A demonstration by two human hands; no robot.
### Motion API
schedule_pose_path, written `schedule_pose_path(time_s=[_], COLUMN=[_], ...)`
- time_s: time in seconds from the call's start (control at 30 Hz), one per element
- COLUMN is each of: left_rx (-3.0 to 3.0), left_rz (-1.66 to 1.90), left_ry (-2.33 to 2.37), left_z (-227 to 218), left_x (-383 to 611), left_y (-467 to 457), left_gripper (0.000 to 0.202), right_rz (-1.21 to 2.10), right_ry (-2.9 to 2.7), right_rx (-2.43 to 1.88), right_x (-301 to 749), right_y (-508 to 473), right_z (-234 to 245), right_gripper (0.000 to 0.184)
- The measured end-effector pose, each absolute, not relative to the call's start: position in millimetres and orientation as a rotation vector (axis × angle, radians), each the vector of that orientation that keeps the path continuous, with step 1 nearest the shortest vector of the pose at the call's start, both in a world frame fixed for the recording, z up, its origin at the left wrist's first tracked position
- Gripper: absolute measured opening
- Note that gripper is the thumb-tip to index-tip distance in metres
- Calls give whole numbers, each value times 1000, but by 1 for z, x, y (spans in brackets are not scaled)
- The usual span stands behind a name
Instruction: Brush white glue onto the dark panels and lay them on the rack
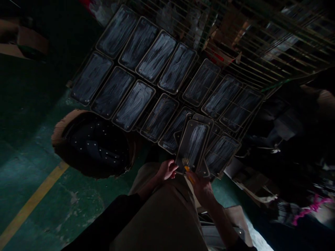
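My left hand (167,169) grips the lower left edge of a dark rectangular tray (193,145) streaked with white smears. My right hand (201,186) is closed round a small brush with an orange handle (187,169), its bristles touching the tray's lower end. The held tray rests over other trays stacked beneath it. Many similar smeared trays (136,104) lie in rows on a wire rack (251,115) in front of me.
A round dark basin (91,144) with a pale rim sits on the green floor at the left. A yellow floor line (34,200) runs at lower left. Wire shelving (274,38) and dark clutter fill the right side. A cardboard box (28,42) stands upper left.
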State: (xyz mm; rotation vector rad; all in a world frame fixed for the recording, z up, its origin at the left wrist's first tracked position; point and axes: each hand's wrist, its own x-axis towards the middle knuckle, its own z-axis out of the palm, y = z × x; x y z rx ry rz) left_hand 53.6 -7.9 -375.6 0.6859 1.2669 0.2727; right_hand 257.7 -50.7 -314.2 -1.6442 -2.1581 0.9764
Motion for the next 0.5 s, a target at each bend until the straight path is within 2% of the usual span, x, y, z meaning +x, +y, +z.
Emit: schedule_pose_path(time_s=[0.13,0.27,0.37,0.5], left_rx=[674,711,798,856], left_rz=[273,282,265,260], left_ry=[1288,1258,1233,1219], left_z=[-375,-377,-381,-384], left_x=[52,50,50,50], left_y=[-7,-8,-10,-10], left_gripper=[28,23,22,18], right_rz=[1396,1705,1658,1301], right_ry=[-1916,-1585,-1446,-1420], right_rx=[-1657,-1619,-1626,-1654], right_x=[257,271,283,291], right_y=[-49,-1,38,75], right_z=[-298,-305,-322,-332], right_gripper=[28,28,29,29])
